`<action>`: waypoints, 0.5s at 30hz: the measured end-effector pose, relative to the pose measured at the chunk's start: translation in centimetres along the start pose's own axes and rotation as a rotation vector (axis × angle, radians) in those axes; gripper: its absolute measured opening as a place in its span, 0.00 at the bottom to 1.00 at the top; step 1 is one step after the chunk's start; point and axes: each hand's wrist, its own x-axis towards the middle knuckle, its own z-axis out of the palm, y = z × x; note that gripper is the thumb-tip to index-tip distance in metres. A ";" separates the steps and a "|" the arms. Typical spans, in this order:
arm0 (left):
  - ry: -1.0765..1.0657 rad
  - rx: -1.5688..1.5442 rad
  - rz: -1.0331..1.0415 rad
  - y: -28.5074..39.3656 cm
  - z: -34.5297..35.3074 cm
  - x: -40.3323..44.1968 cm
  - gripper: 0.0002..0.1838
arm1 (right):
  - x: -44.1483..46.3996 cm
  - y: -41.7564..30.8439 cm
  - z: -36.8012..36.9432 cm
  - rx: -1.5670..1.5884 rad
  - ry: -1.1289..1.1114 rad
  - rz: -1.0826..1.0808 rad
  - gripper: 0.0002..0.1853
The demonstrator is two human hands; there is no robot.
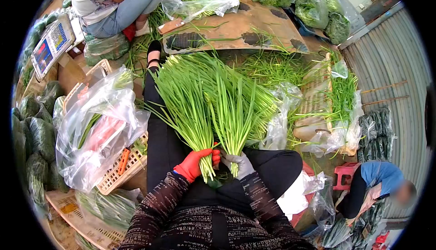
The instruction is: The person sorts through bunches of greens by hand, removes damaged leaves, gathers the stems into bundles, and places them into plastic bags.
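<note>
My left hand, in a red glove, is wrapped round the pale stem ends of a bunch of garlic chives. Close beside it, my right hand in a grey glove grips a second bunch of garlic chives. Both bunches stand over my lap with stem ends toward me and green leaves fanning away. Behind them lies a larger heap of chives, partly covered by the held leaves. The fingertips of the two hands nearly meet between the bunches.
Left is a plastic crate with clear bags and an orange-handled tool. A scale stands beyond. A worn board lies ahead; a chive-filled crate stands right. One person sits ahead, another bends at right.
</note>
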 end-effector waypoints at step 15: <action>-0.138 0.133 0.133 -2.0 0.7 0.7 0.22 | 1.1 4.7 0.8 -0.912 0.346 -0.270 0.21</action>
